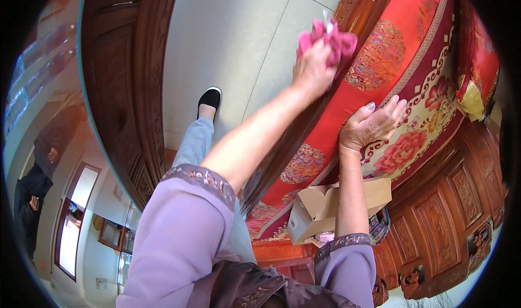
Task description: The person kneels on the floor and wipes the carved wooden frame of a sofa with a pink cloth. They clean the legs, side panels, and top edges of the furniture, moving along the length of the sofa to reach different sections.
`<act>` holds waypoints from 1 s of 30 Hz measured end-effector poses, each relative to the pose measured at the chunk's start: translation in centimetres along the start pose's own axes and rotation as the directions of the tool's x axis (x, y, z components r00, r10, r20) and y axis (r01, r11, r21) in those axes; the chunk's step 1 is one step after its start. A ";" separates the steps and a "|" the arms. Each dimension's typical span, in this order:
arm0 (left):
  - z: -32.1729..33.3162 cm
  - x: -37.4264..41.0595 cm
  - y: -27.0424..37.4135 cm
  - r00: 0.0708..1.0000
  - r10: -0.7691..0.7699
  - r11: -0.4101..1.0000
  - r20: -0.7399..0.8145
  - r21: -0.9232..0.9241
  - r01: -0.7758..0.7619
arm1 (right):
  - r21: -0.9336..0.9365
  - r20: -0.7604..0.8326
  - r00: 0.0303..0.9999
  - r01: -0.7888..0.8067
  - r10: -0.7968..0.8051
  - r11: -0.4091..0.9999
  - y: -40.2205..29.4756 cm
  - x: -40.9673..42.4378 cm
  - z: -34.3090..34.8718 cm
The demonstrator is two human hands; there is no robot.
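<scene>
My left hand (313, 69) is closed around a bunched pink cloth (346, 45), which lies against the carved wooden front rail (358, 6) of a long seat. A white piece, perhaps a tag, sticks up from the cloth. Palm down, my right hand (370, 126) rests on the seat's covering, with its thumb apart from the fingers. Beneath it, a red brocade seat cushion (376, 55) with round medallions meets a floral-patterned cover (401, 153). The right palm is hidden.
An open cardboard box (305, 216) stands on the seat beside my right forearm, with a patterned bag (380, 226) behind it. The carved wooden backrest (437, 214) curves along the right. At left is a glass-topped wooden table (118, 84); tiled floor (228, 35) lies between.
</scene>
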State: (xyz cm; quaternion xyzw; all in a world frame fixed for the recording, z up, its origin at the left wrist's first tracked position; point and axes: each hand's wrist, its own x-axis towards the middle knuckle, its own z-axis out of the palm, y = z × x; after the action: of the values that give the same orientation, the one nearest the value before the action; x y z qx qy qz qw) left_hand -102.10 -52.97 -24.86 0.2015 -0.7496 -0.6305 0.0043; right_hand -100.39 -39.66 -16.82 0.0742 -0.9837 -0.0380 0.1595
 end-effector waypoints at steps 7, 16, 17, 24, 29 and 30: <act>-2.9 -19.2 -3.9 0.988 -0.144 0.985 0.054 0.102 0.138 | -0.020 -0.036 0.999 -0.006 0.005 1.000 0.0 -0.3 0.7; -6.8 -38.6 -7.5 0.703 -0.641 0.757 0.308 0.099 0.646 | -0.094 -0.138 0.982 0.118 -0.131 0.989 1.1 -0.2 0.7; -6.5 -39.6 -8.0 0.739 -0.613 0.787 0.280 0.136 0.601 | -0.062 -0.175 0.976 0.121 -0.130 0.991 0.9 0.0 0.6; -4.5 -28.8 -5.3 0.756 -0.630 0.767 0.179 -0.007 0.641 | 0.016 -0.092 0.991 0.096 -0.094 0.995 0.4 -0.3 0.6; -3.2 -17.6 -3.0 0.902 -0.412 0.900 0.131 -0.095 0.425 | 0.007 0.056 0.998 -0.040 0.040 0.999 -0.6 -0.1 -0.1; -3.2 -15.7 -2.3 0.897 -0.417 0.901 0.148 -0.059 0.429 | -0.004 0.083 0.994 -0.070 0.070 0.998 -0.7 -0.1 -0.3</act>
State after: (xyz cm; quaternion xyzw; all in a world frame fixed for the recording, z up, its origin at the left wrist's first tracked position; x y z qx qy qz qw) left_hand -86.17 -51.50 -22.53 0.3171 -0.6570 -0.6615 -0.1734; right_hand -100.08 -40.37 -16.63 0.0379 -0.9914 -0.0362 0.1199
